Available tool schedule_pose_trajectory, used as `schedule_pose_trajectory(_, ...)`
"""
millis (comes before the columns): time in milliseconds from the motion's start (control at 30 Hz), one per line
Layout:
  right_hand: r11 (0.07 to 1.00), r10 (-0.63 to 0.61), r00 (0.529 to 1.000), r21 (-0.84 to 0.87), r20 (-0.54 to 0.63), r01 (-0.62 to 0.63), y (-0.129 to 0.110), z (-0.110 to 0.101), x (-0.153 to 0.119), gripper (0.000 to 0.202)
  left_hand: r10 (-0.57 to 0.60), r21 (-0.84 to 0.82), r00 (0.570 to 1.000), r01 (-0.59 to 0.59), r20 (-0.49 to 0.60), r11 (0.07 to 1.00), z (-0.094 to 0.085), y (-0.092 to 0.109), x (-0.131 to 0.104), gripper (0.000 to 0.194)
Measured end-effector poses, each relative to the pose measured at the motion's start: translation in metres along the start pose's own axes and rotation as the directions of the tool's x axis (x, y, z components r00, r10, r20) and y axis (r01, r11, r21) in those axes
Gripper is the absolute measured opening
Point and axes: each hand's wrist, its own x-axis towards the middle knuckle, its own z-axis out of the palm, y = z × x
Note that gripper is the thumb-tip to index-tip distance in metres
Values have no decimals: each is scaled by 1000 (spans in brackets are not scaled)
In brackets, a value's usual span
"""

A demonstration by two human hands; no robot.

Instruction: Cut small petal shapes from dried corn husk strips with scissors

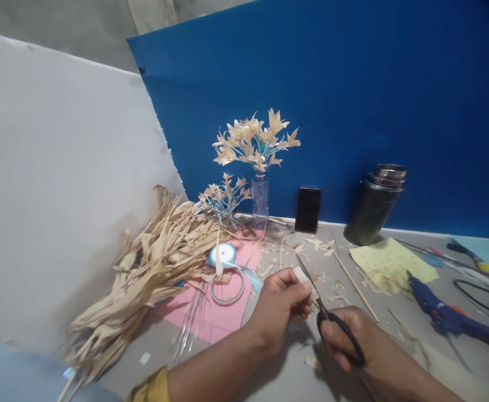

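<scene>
You have two hands in view, and both are gripping. Your left hand [286, 298] pinches one small pale strip [300, 274] between the thumb and the curled fingers; its forearm comes from 7 o'clock, with one yellow sleeve [150, 386] at the lower end. Your right hand [347, 335] comes from 5 o'clock and is closed around the black handles of one pair of scissors [340, 335], whose blades point to 11 o'clock, beside the strip; I cannot tell if they touch it. Seen from your hands, there are two bunches of pale flowers: the bigger bunch [255, 139] stands upright in one clear bottle [260, 201] at 11 o'clock, and the smaller bunch [224, 198] is just left of this bottle. At 12 o'clock, one phone [308, 210] leans on the blue board [332, 111], and at 1 o'clock there is one dark flask [374, 206], its top uncovered. At 2 o'clock lies one yellow paper [393, 262] with scraps on it, and at 3 o'clock one blue glue gun [447, 321]. Toward 10 o'clock, one ribbon roll [223, 255] and one grey ring [228, 302] lie over the pink sheet [225, 318], and one big heap of dry husks [152, 279] is farther left. Several thin wires [188, 324] lie at 9 o'clock. The roll's white centre is too blurred for reading.
</scene>
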Motion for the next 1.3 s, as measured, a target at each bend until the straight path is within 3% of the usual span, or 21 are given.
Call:
schedule_pose_trajectory(133, 998, -70, 997, 3, -11, 70, 4, -6, 1, 61, 35, 18, 999, -35, 22, 999, 1, 4, -1, 26)
schedule_pose_trajectory(433, 994, -104, 979, 59, 173, 95, 7, -31, -1, 67, -37, -50, 993, 43, 115, 998, -4, 17, 1, 19)
schedule_pose_trajectory(967, 993, -55, 935, 114, 351, 16, 11, -41, -5, 39, -32, -95, 978, 52, 208, 994, -11, 28, 3, 18)
schedule_pose_trajectory(1300, 995, 3, 934, 94, 358, -40, 13, -44, -6, 29, -32, -54, 971, 46, 237, 997, -14, 29, 6, 13)
